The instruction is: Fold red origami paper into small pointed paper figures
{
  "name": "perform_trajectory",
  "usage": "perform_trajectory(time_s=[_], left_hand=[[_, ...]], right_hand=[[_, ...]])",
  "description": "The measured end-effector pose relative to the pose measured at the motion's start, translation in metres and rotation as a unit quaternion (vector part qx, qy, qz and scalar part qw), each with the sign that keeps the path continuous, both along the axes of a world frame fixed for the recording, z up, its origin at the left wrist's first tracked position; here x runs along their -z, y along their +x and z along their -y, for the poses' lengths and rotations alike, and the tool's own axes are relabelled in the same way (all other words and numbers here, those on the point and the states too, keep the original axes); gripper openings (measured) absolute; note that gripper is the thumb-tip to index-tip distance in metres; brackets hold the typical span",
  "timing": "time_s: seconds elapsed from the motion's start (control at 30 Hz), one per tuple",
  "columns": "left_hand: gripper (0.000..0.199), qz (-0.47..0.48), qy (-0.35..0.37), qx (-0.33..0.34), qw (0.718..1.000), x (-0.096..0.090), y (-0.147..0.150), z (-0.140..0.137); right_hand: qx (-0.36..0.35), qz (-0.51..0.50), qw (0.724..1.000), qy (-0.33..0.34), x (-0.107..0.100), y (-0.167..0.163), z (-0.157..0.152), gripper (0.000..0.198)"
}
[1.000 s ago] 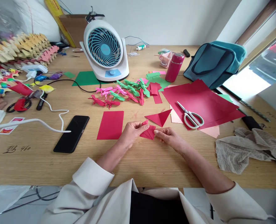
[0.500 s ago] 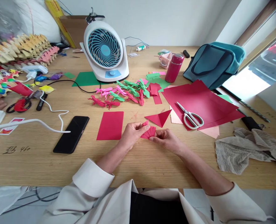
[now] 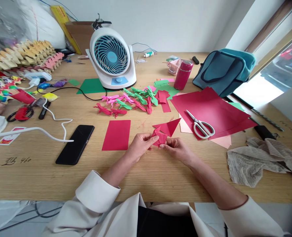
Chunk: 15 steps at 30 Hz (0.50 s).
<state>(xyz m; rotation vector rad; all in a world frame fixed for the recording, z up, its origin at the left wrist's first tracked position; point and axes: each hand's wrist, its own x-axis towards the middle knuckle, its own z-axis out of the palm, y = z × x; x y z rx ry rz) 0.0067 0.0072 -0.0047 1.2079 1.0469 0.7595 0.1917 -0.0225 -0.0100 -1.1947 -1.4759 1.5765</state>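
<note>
Folded red paper point(image 3: 162, 139) in pinch of left fingers point(image 3: 151, 141) and right fingers point(image 3: 168, 149), handwritten "460" point(image 3: 24, 160) on table point(image 3: 160, 184)

We are finding open room over the tabletop point(image 3: 160, 184) at lower centre. A phone point(image 3: 73, 150) is blocking the way at centre left, a cloth point(image 3: 249, 166) at lower right, folded figures point(image 3: 138, 105) above centre.

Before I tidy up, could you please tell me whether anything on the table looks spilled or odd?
I see no spill. The greyish cloth lies crumpled at the right, and handwriting is marked straight onto the wooden tabletop left of the black phone, an odd place for writing.
</note>
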Motion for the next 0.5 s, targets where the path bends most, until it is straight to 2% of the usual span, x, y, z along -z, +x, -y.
perform_trajectory(time_s=[0.17, 0.27, 0.4, 0.5], left_hand=[[0.048, -0.049, 0.094, -0.002, 0.994, 0.008, -0.003, -0.003], [0.049, -0.069, 0.124, 0.008, 0.99, 0.01, -0.005, -0.004], [0.049, -0.105, 0.155, 0.021, 0.982, 0.003, -0.006, -0.004], [0.05, -0.149, 0.211, 0.013, 0.966, -0.004, -0.007, -0.004]], right_hand=[[-0.015, -0.008, 1.0, -0.007, 0.001, -0.001, 0.002, 0.046], [-0.016, -0.002, 1.0, -0.005, 0.004, 0.0, 0.002, 0.045], [-0.021, -0.011, 1.0, -0.006, 0.004, 0.001, 0.002, 0.043], [-0.019, -0.005, 1.0, -0.006, 0.004, 0.001, 0.002, 0.043]])
